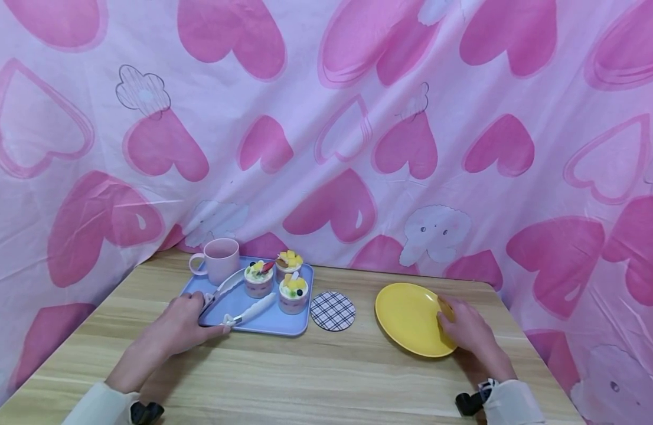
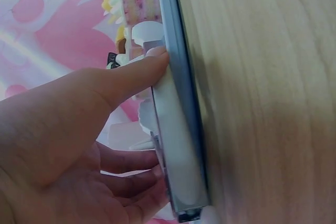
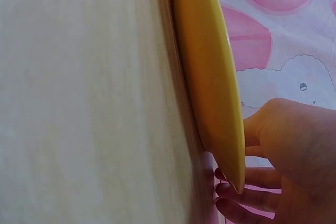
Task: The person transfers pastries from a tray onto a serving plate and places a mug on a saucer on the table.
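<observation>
At the front left of a blue tray (image 1: 273,323), my left hand (image 1: 180,323) holds a pair of white-tipped tongs (image 1: 260,306), thumb on the near arm and fingers by the far arm. The tongs lie spread over the tray. Several dessert cups stand there too: a front cup (image 1: 293,302), a left cup (image 1: 258,285) and a back cup (image 1: 287,271), all topped with fruit. On the right, my right hand (image 1: 469,332) pinches the rim of a yellow plate (image 1: 408,316). The right wrist view shows its fingers under the rim of the plate (image 3: 207,66).
A pink mug (image 1: 222,262) stands at the tray's back left corner, handle to the left. Between tray and plate lies a round checked coaster (image 1: 333,311). A pink heart-patterned cloth (image 1: 326,147) hangs behind and beside the wooden table (image 1: 316,383).
</observation>
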`<action>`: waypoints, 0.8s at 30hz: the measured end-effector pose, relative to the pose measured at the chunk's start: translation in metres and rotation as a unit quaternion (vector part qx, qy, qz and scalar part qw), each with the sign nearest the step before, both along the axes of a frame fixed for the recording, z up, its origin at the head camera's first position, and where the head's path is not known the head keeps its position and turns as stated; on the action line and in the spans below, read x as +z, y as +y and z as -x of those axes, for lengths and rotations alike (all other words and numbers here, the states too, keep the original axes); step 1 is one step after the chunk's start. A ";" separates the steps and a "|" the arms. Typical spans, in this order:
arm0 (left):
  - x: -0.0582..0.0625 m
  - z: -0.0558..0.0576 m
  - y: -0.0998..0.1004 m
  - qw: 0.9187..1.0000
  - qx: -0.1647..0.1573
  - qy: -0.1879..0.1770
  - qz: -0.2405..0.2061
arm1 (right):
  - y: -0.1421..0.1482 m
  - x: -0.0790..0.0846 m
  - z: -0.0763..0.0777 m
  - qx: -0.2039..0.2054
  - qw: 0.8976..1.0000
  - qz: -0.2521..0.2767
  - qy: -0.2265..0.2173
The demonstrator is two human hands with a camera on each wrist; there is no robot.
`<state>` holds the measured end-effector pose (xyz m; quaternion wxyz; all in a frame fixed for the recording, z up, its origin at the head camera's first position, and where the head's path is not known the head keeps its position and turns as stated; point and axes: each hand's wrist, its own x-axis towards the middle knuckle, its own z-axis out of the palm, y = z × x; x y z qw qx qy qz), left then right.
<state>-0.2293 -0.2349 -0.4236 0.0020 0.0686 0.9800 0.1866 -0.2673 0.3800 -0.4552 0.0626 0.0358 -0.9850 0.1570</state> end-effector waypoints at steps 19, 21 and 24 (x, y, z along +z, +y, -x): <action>-0.018 0.007 0.004 0.999 -0.008 0.029 -0.020 | 0.000 -0.002 0.001 0.009 1.000 -0.003 0.026; -0.019 0.008 0.005 0.999 -0.008 0.028 -0.030 | 0.000 -0.002 0.000 0.010 1.000 -0.002 0.027; -0.020 0.009 0.006 0.999 -0.005 0.021 -0.039 | 0.000 -0.002 0.000 0.012 0.999 0.001 0.030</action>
